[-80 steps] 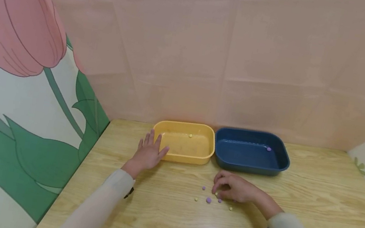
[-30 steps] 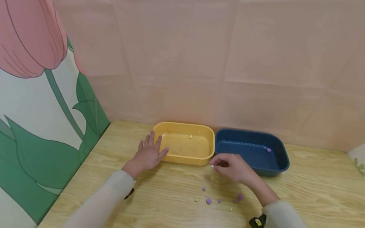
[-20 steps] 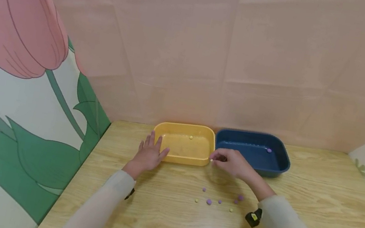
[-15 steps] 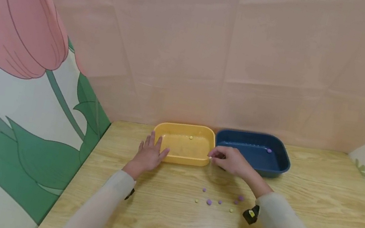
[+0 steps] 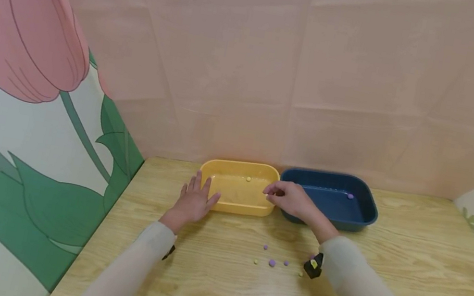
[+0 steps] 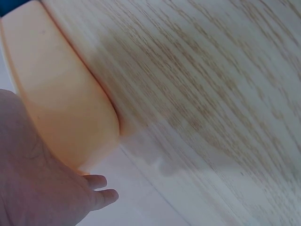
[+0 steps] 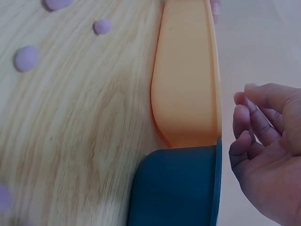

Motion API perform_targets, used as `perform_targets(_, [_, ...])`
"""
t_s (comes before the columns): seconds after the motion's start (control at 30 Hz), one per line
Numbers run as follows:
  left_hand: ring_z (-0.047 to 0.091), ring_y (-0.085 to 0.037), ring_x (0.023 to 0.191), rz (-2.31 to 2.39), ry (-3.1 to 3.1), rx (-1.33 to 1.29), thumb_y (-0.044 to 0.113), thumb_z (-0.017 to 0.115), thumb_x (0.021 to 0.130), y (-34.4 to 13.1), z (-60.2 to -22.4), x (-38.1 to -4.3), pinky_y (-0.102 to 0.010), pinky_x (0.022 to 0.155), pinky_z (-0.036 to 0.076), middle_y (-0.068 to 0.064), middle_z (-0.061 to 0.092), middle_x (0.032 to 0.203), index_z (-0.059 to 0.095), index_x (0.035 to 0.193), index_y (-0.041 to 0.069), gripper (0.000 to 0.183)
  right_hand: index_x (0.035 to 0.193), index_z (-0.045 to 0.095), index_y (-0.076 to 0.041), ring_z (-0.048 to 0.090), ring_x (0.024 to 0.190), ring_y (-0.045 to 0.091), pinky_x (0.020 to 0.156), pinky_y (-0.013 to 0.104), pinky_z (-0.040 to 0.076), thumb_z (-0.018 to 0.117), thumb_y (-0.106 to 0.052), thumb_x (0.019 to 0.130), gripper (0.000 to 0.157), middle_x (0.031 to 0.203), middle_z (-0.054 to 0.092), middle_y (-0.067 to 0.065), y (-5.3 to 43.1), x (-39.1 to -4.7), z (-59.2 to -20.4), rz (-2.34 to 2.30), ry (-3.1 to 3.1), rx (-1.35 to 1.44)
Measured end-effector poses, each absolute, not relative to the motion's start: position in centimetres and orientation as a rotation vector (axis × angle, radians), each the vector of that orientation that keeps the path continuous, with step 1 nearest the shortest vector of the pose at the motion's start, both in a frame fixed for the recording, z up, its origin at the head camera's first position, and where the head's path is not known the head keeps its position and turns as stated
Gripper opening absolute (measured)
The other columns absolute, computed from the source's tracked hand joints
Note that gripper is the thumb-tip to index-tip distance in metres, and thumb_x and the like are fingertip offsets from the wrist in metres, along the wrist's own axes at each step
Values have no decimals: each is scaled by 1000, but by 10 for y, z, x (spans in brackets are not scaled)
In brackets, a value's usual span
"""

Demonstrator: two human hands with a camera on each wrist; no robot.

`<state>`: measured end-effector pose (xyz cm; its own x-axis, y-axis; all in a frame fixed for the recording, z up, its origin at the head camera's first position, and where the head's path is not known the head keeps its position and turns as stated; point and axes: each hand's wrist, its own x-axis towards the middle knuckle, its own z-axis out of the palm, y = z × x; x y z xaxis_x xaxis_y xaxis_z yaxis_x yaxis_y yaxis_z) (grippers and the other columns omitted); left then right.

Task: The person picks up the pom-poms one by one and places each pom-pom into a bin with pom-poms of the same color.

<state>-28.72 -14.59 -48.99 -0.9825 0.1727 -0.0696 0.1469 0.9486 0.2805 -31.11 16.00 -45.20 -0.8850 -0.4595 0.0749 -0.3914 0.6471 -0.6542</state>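
Note:
My left hand [image 5: 192, 205] lies with fingers spread over the near left corner of the yellow tray [image 5: 236, 208]; the left wrist view shows its palm against that tray's outer wall [image 6: 70, 89]. Thumb and fingertips of my right hand [image 5: 293, 200] pinch a small yellow ball [image 5: 265, 197] above the yellow tray's right rim, beside the blue tray [image 5: 324, 222]. In the right wrist view, the right hand [image 7: 275, 141] hides the ball. One yellow ball [image 5: 248, 178] sits inside the yellow tray, and a purple ball [image 5: 350, 196] inside the blue one.
Several small purple balls [image 5: 271, 263] and yellow balls [image 5: 255, 262] lie scattered on the wooden table [image 5: 204, 280] in front of the trays. The trays stand side by side near a pink-covered wall [image 5: 228, 88]. My right wrist's black camera [image 5: 313, 266] partly covers some balls.
My right hand picked a yellow ball off the table, then moved up and left with it, past the blue tray's near edge to over the yellow tray's rim. My left hand stays put.

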Motion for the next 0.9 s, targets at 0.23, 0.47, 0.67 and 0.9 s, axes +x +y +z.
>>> perform_targets(0.23, [3, -43, 154, 462, 3004, 241, 55, 29, 108, -145, -491, -287, -60, 122, 7, -24, -8, 168, 15, 163, 8, 73, 112, 73, -14, 61, 86, 17, 74, 35, 51, 64, -19, 100, 15, 99, 69, 1, 154, -320, -454, -1082, 2745, -677])
perform_targets(0.47, [3, -43, 155, 429, 3007, 243, 58, 25, 108, -145, -490, -287, -60, 122, 8, -23, -7, 168, 14, 163, 9, 75, 112, 73, -15, 62, 93, 19, 81, 38, 53, 64, -20, 101, 16, 103, 70, 2, 147, -328, -455, -1110, 2733, -620])
perform_targets(0.67, [2, -43, 155, 447, 3008, 239, 57, 26, 108, -145, -490, -286, -60, 122, 8, -23, -7, 168, 15, 163, 8, 75, 111, 74, -14, 63, 95, 21, 83, 40, 52, 65, -20, 100, 15, 103, 70, 3, 143, -333, -456, -1114, 2737, -613])
perform_targets(0.9, [4, -44, 154, 449, 3016, 245, 56, 25, 108, -145, -491, -287, -61, 121, 9, -24, -6, 167, 16, 163, 7, 74, 111, 74, -13, 64, 98, 22, 86, 41, 52, 65, -19, 100, 16, 103, 71, 4, 139, -340, -456, -1129, 2735, -600])
